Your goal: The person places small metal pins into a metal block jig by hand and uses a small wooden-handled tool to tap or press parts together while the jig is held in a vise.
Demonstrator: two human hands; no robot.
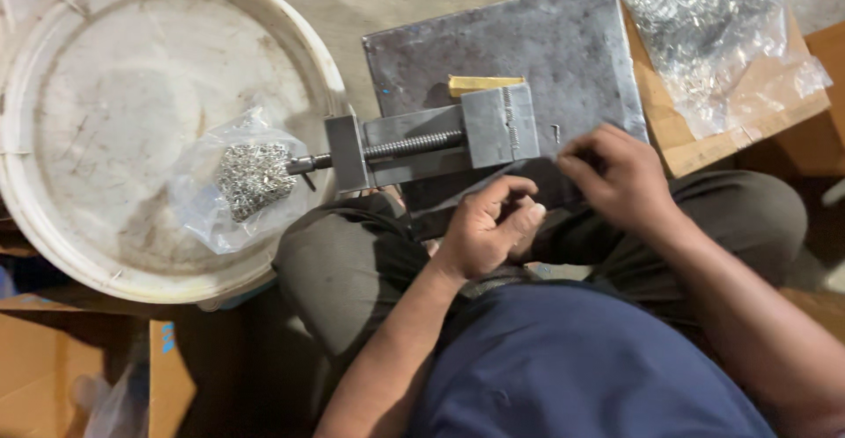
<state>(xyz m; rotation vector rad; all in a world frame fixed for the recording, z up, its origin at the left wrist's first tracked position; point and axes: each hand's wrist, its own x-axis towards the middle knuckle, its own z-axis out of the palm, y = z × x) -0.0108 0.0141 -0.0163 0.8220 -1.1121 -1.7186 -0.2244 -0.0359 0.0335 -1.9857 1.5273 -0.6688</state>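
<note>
a small steel vise (440,143) lies in the middle of the frame on a grey metal plate (563,42), its long axis running left to right, screw end pointing left toward a white bucket lid (114,68) in the upper left. its threaded screw (409,145) shows between the two blocks, and a yellow block (480,83) sits just behind the right-hand jaw block.

the left hand (488,227) is below the vise, fingers curled in with thumb and forefinger pressed together; whether anything small is pinched there cannot be told. the right hand (616,174) rests at the plate's lower right edge, fingertips bunched together on the plate, just beside a tiny pin (556,132).

a clear bag of small metal parts (251,178) lies on the lid at the screw's tip. a larger bag of parts (704,24) sits on cardboard (704,143) at the upper right.
</note>
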